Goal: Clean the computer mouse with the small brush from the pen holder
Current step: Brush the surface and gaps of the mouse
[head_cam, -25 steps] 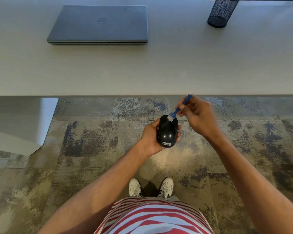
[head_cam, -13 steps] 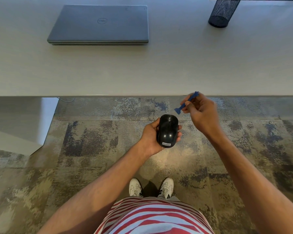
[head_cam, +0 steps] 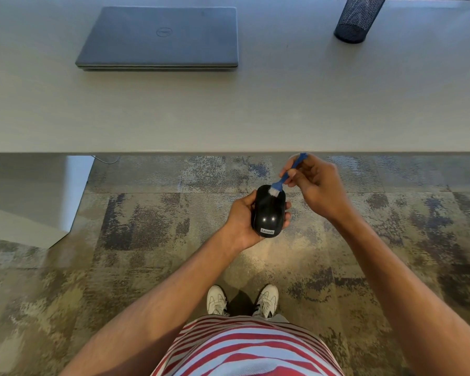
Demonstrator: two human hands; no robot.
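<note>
A black computer mouse (head_cam: 268,213) with a small label at its near end lies in my left hand (head_cam: 242,219), whose fingers curl round its sides. It is held over the carpet, in front of the desk edge. My right hand (head_cam: 319,185) pinches a small blue brush (head_cam: 285,179) by its handle. The brush's pale bristles touch the far top of the mouse. A black mesh pen holder (head_cam: 355,20) stands at the far right of the desk.
A pale desk (head_cam: 282,109) spans the upper half of the view, with a closed grey laptop (head_cam: 160,38) at its back left. Patterned carpet (head_cam: 147,226) lies below, where my white shoes (head_cam: 242,301) stand. A desk leg panel (head_cam: 27,196) is at the left.
The brush had lifted off the mouse and away to the right half a second ago. Now it is back down with its bristles on the mouse's far end. My left hand stayed put.
</note>
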